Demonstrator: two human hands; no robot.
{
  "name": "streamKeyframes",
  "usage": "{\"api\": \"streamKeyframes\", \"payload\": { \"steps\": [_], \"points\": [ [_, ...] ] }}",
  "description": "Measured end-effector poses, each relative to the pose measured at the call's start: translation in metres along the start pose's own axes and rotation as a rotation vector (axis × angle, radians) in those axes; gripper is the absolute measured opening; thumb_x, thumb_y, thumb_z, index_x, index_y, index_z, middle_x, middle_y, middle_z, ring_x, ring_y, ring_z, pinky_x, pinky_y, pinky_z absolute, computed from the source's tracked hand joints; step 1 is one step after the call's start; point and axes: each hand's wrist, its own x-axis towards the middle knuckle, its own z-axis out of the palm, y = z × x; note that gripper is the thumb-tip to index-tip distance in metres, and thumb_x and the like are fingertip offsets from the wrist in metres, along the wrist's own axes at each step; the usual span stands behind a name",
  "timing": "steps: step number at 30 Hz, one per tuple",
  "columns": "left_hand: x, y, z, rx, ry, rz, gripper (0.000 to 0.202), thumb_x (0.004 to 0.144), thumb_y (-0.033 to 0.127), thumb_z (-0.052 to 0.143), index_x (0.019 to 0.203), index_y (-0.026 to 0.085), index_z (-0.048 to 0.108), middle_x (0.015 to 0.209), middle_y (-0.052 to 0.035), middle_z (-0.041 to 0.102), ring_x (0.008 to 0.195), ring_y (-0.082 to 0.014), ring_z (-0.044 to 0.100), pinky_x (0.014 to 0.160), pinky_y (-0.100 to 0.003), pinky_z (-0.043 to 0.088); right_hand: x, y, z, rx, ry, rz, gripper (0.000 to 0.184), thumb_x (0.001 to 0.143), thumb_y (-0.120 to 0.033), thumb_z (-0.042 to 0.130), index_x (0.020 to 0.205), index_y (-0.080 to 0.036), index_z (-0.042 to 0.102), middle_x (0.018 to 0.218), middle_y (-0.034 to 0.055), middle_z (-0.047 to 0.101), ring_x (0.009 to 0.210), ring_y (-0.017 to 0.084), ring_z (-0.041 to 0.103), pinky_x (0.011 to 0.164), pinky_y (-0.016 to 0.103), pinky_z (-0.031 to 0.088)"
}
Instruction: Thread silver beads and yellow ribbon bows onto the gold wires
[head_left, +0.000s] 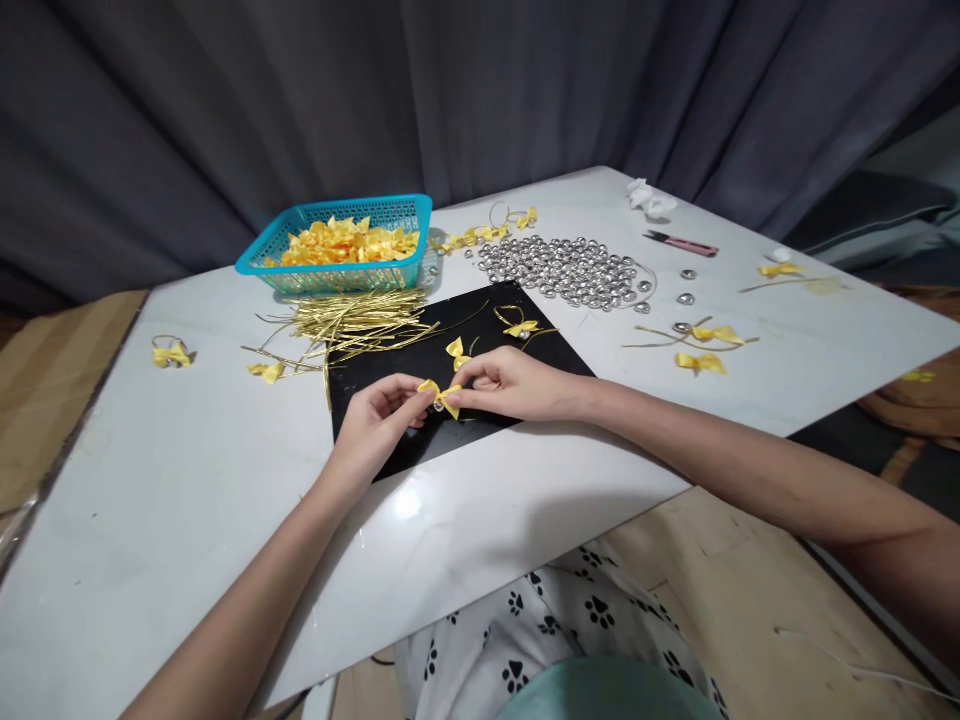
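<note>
Between my two hands is a yellow ribbon bow (438,394) with a small silver bell or bead (439,406) at its middle. My left hand (391,412) pinches the bow's left loop between thumb and fingers. On the other side, my right hand (504,384) grips the right loop the same way. Both hands are just over a black mat (405,450). Just behind my right fingertips, another yellow bow (457,352) lies on the mat. Farther back on it is a bow with a silver piece and gold tie (521,328).
A blue basket (259,262) of yellow bows stands at the back left, with a pile of gold twist ties (352,318) before it. Many silver beads (570,270) are heaped behind the mat. Pink-handled snips (682,243), a crumpled tissue (649,199) and loose bows (701,363) lie to the right.
</note>
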Motion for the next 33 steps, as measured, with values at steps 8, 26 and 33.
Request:
{"api": "streamKeyframes", "payload": {
  "steps": [8,26,33],
  "points": [
    [0.001,-0.003,-0.003,-0.068,0.033,-0.057,0.029,0.061,0.036,0.076,0.071,0.014,0.061,0.068,0.001,0.058,0.061,-0.0076,0.052,0.057,-0.016,0.041,-0.01,-0.015,-0.044,-0.117,-0.08,0.068,0.034,0.084,-0.037,0.057,0.067,-0.008,0.06,0.045,-0.0055,0.033,0.041,0.002,0.023,0.04,0.021,0.015],
    [0.0,-0.005,-0.004,-0.039,-0.06,0.04,0.022,0.071,0.031,0.068,0.068,0.015,0.054,0.058,0.0029,0.053,0.052,-0.0057,0.044,0.05,-0.016,0.035,-0.006,-0.014,-0.046,0.285,0.261,0.142,0.023,0.086,-0.022,0.057,0.068,-0.008,0.056,0.039,-0.0086,0.025,0.035,0.001,0.018,0.034,0.017,0.012],
    [-0.004,-0.006,0.0,-0.022,-0.057,0.136,0.025,0.073,0.035,0.066,0.071,0.017,0.049,0.063,0.0033,0.051,0.054,-0.0069,0.043,0.048,-0.017,0.035,-0.006,-0.011,-0.043,0.574,0.257,-0.007,0.022,0.083,-0.024,0.062,0.069,-0.009,0.054,0.044,-0.0078,0.032,0.036,0.0,0.016,0.034,0.016,0.014]
  ]
}}
